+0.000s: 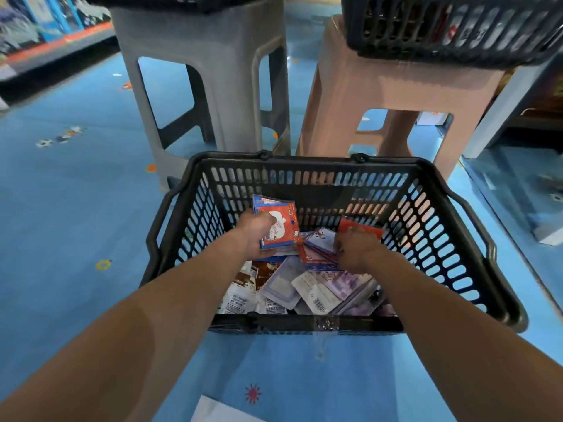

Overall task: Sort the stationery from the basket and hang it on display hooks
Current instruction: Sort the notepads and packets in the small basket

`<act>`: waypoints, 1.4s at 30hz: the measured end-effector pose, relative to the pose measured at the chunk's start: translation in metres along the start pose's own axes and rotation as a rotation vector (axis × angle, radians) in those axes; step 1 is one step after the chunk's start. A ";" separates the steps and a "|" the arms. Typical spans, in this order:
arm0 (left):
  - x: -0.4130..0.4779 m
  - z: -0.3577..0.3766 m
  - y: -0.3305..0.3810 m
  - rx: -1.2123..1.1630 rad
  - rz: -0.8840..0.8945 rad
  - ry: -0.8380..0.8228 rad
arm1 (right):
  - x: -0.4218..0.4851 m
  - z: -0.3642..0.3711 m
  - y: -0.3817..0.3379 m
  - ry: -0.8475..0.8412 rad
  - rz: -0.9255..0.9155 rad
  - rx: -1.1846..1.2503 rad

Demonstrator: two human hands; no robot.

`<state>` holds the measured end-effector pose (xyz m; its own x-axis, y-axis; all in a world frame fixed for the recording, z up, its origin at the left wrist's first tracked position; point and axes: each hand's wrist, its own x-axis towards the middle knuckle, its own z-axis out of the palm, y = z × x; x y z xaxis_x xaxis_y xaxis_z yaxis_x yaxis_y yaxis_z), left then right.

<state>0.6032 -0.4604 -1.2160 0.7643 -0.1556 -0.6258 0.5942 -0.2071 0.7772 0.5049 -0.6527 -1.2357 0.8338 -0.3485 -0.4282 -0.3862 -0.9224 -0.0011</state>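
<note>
A black plastic basket [432, 226] stands on the blue floor in front of me, holding several packets of stationery [316, 293]. My left hand [254, 231] is inside it, gripping a stack of red and blue notebook packs [281, 222] held upright. My right hand [356, 248] reaches down beside it, fingers closed on a red pack [362, 228] above a small spiral notebook [321, 239]. Pale, purple and brown packets lie loose at the basket's bottom.
A grey stool [219, 71] and a pink stool [380, 95] stand just behind the basket, each carrying another dark basket [441, 28]. Shelving runs along the far left [36, 38] and right [518, 111]. A white sheet [219, 411] lies near my feet.
</note>
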 end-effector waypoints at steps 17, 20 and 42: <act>-0.050 -0.034 0.027 -0.071 -0.037 -0.224 | -0.059 -0.060 -0.014 0.495 -0.265 0.908; -0.055 -0.043 0.031 -0.087 -0.065 -0.220 | -0.064 -0.064 -0.020 0.506 -0.268 0.898; -0.032 -0.028 0.022 -0.081 -0.054 -0.266 | -0.044 -0.056 -0.042 0.264 -0.150 1.225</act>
<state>0.5985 -0.4327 -1.1773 0.6452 -0.3964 -0.6532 0.6582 -0.1458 0.7386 0.5063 -0.6083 -1.1658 0.8995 -0.4073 -0.1581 -0.2749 -0.2463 -0.9294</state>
